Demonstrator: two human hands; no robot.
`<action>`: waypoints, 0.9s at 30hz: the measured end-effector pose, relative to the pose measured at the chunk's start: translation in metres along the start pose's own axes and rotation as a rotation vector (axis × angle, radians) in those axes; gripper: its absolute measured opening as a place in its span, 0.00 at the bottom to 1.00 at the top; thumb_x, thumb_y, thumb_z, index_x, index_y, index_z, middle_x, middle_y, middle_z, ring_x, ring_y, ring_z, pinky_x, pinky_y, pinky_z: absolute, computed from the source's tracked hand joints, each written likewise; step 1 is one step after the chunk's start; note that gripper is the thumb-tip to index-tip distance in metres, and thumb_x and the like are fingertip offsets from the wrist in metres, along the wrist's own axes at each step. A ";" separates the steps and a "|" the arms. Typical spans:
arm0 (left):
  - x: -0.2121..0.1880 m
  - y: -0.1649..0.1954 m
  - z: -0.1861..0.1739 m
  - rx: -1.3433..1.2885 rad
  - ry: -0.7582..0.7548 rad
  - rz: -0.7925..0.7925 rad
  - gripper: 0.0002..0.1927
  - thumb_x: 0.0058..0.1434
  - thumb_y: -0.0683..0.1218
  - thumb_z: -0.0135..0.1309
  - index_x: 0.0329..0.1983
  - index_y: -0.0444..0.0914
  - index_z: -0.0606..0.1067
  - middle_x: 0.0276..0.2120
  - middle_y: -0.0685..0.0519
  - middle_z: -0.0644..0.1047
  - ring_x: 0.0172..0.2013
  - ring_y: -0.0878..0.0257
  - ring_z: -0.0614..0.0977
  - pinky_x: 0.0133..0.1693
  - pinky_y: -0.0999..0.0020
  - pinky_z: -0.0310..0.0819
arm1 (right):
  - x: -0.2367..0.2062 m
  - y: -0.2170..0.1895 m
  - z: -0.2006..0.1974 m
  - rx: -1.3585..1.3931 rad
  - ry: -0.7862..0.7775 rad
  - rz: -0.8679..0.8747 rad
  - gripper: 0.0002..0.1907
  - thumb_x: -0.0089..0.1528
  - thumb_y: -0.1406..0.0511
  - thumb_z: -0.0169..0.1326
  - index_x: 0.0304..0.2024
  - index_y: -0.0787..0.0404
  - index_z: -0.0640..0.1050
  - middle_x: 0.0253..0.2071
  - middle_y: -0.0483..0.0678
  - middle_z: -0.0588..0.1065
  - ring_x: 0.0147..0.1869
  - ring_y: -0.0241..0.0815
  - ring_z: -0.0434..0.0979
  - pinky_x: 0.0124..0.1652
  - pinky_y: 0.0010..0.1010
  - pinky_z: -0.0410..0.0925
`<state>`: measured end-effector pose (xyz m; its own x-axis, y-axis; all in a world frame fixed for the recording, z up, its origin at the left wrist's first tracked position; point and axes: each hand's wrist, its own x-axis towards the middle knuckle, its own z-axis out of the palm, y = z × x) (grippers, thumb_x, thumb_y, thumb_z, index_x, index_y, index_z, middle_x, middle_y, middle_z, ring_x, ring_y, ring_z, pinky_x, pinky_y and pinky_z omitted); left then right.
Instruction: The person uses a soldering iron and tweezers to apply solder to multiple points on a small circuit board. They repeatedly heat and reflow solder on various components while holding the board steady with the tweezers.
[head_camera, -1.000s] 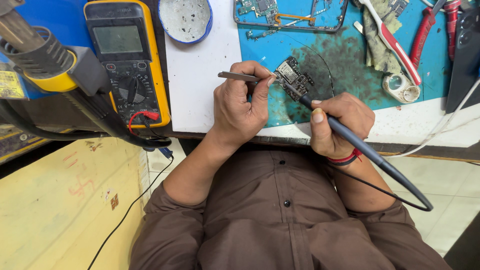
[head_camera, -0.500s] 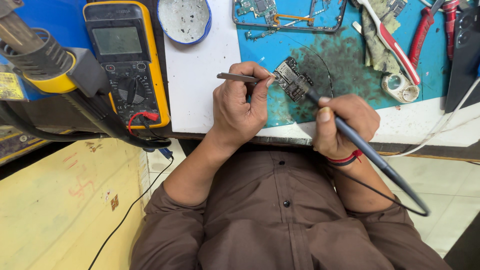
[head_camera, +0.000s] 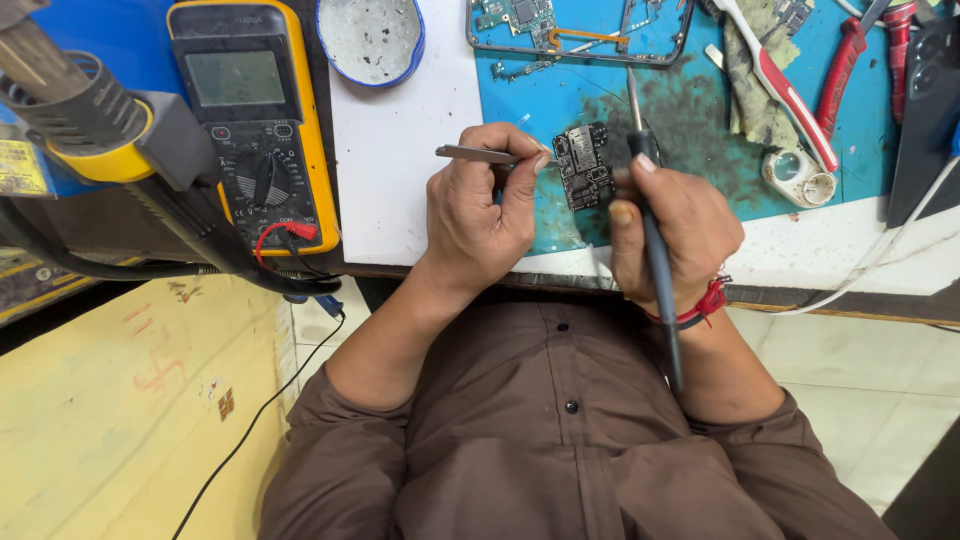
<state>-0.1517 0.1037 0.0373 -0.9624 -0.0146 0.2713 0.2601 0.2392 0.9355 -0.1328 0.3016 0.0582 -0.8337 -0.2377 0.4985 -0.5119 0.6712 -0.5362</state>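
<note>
Left hand (head_camera: 480, 215) pinches tweezers (head_camera: 478, 154); right hand (head_camera: 672, 225) grips soldering iron (head_camera: 655, 240). Circuit board (head_camera: 585, 165) lies between them, iron tip at its 2 o'clock. Risk: tip slips, bridging pads.

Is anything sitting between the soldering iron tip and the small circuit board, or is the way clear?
Nothing visible blocks it. The right hand holds the dark slim soldering iron upright, tip pointing away beside the small black circuit board on the blue mat. The left hand holds thin metal tweezers at the board's other side.
</note>
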 end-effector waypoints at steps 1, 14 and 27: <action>0.000 0.000 0.000 -0.005 -0.003 -0.003 0.07 0.74 0.39 0.56 0.48 0.36 0.69 0.37 0.52 0.80 0.30 0.68 0.82 0.30 0.76 0.76 | -0.003 0.001 0.001 -0.024 0.028 -0.006 0.14 0.68 0.69 0.59 0.55 0.68 0.75 0.39 0.55 0.79 0.40 0.53 0.79 0.41 0.39 0.71; 0.000 -0.004 -0.002 0.011 -0.019 -0.026 0.07 0.74 0.39 0.56 0.48 0.36 0.69 0.35 0.53 0.79 0.29 0.69 0.81 0.32 0.74 0.76 | -0.032 0.016 0.006 0.223 0.123 0.024 0.10 0.71 0.63 0.55 0.42 0.65 0.73 0.27 0.51 0.72 0.28 0.47 0.75 0.29 0.31 0.66; -0.001 -0.005 -0.002 0.015 -0.013 -0.005 0.07 0.74 0.39 0.55 0.49 0.36 0.69 0.35 0.53 0.80 0.30 0.68 0.82 0.30 0.76 0.76 | -0.026 0.013 0.006 0.169 0.060 0.019 0.11 0.72 0.65 0.54 0.38 0.65 0.72 0.27 0.52 0.74 0.29 0.47 0.76 0.28 0.32 0.67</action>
<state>-0.1520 0.1003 0.0326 -0.9645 -0.0036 0.2641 0.2546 0.2533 0.9333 -0.1193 0.3121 0.0343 -0.8322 -0.1799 0.5244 -0.5278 0.5467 -0.6500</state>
